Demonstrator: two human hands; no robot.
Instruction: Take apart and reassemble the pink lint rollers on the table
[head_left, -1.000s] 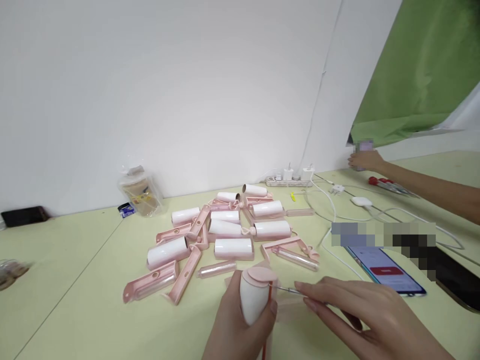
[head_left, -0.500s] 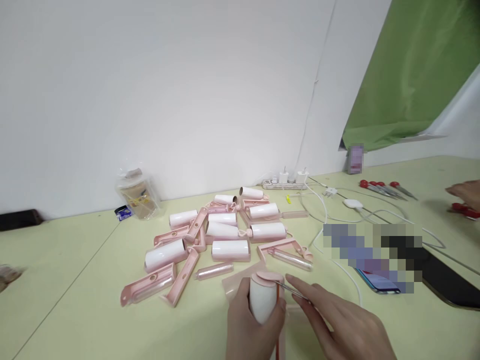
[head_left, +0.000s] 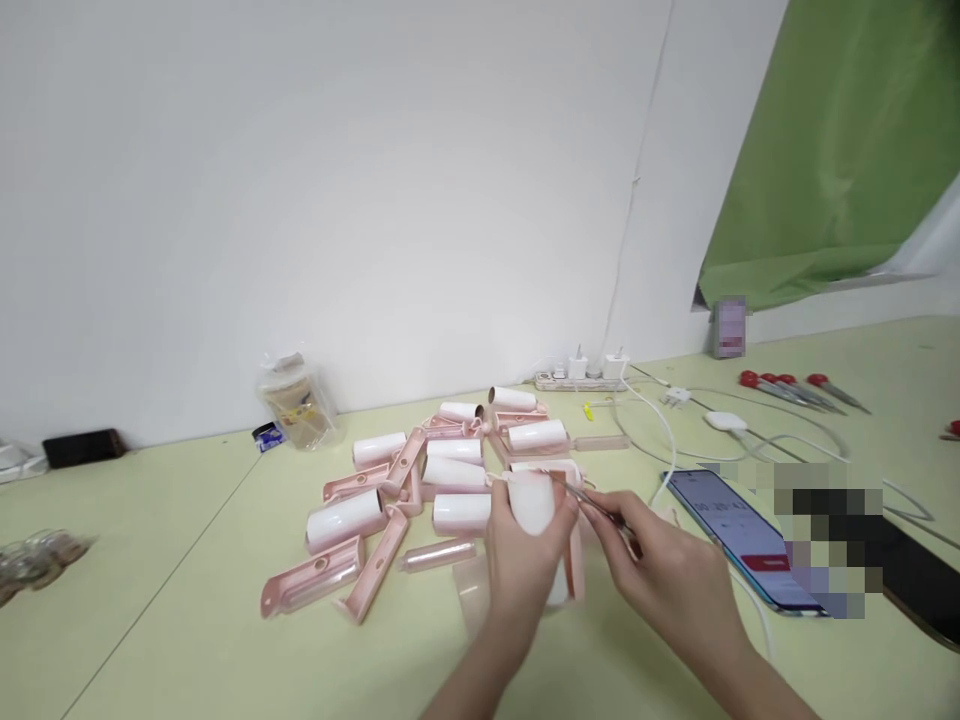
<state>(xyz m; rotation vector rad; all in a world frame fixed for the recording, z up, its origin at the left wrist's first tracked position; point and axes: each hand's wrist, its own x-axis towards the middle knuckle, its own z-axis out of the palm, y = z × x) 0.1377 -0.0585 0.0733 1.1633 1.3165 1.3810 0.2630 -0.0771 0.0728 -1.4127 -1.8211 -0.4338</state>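
My left hand (head_left: 521,560) is wrapped round a white roll (head_left: 532,503) with a pinkish upper end, held upright above the table. A pink casing part (head_left: 574,560) shows beside it, partly hidden by my fingers. Between the fingers of my right hand (head_left: 645,555) is a slim metal tool (head_left: 589,496), its tip at the roll's upper right edge. What the tip touches is too small to make out. Behind my hands lie several white rolls (head_left: 456,472) with cardboard cores, pink half-round casings (head_left: 375,565) and clear pinkish tubes (head_left: 439,555).
A phone (head_left: 735,535) with a timer and a dark phone (head_left: 892,560) lie at right. White cables (head_left: 670,440) run to a power strip (head_left: 577,382) by the wall. Red-ended pointed tools (head_left: 802,390) lie at far right, a plastic bag (head_left: 298,405) at back left.
Both hands have moved up and away from me with the roll and tool. The view has shifted a little, and the other person's hand at right has left it.
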